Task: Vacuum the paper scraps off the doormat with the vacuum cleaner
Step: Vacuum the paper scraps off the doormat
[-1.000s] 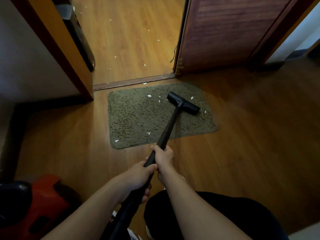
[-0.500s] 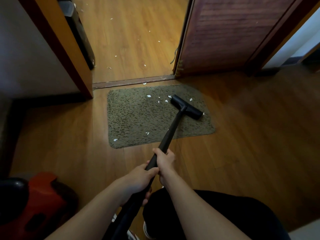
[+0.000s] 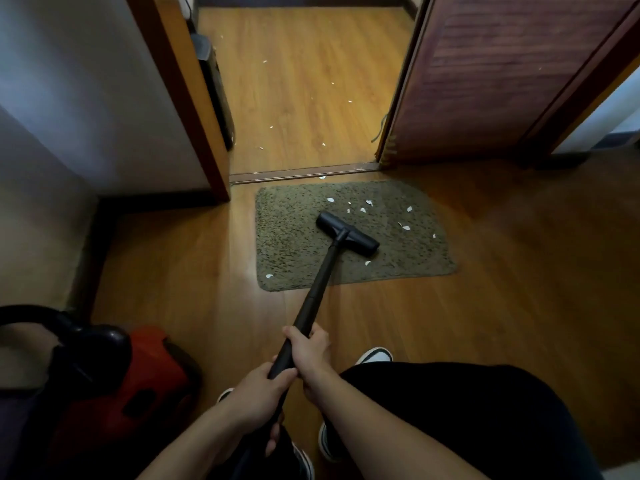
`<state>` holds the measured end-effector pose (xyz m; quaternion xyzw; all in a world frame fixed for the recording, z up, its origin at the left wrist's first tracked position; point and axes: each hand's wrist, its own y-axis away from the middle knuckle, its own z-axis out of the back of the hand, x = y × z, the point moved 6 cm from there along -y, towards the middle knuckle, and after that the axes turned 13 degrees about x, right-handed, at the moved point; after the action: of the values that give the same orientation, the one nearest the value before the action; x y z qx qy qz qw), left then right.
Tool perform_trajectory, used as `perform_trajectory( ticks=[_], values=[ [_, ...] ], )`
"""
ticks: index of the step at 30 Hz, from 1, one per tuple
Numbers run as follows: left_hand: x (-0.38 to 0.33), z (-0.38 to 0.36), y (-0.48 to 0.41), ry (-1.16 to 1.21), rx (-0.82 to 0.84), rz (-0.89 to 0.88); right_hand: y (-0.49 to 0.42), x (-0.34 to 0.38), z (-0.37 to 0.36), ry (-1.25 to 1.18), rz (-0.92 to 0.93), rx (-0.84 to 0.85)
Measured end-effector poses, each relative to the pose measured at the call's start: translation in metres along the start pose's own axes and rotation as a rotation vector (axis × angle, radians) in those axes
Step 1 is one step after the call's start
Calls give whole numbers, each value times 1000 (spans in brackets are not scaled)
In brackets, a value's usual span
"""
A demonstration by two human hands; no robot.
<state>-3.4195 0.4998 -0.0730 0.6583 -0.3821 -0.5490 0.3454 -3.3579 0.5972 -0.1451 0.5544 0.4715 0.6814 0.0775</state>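
An olive shaggy doormat (image 3: 294, 237) lies on the wood floor before a doorway. Several white paper scraps (image 3: 367, 203) dot its far and right parts; one scrap (image 3: 268, 276) sits near its front left corner. The black vacuum floor head (image 3: 347, 238) rests on the mat's middle, angled, with its black wand (image 3: 317, 296) running back to me. My right hand (image 3: 308, 351) grips the wand higher up; my left hand (image 3: 258, 396) grips it just below. The red vacuum cleaner body (image 3: 138, 386) sits on the floor at lower left.
A wooden door frame post (image 3: 194, 116) stands left of the doorway and a dark louvred door (image 3: 502, 74) on the right. More scraps (image 3: 270, 127) lie on the floor beyond the threshold (image 3: 304, 173). My legs in black trousers and a shoe (image 3: 375, 356) are at the bottom.
The floor head has been pulled back from the mat's far right area toward its middle. The view has tilted up, showing more of the room beyond the door.
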Motion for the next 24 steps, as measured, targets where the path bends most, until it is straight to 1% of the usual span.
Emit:
perform_trajectory(
  ticks=[4, 7, 9, 15, 24],
  values=[
    [6, 16, 8, 33, -44, 0, -6, 5, -20, 16, 12, 29],
    [-4, 24, 8, 69, -71, -23, -19, 13, -31, 16, 12, 60],
    [-14, 31, 2, 69, -84, -41, -31, 21, -31, 8, 28, 51],
    [-50, 44, -18, 113, -51, -7, -69, 49, -20, -33, 55, 6],
    [-104, 50, -56, 175, -14, -46, -116, 93, 13, -17, 68, -49]
  ],
)
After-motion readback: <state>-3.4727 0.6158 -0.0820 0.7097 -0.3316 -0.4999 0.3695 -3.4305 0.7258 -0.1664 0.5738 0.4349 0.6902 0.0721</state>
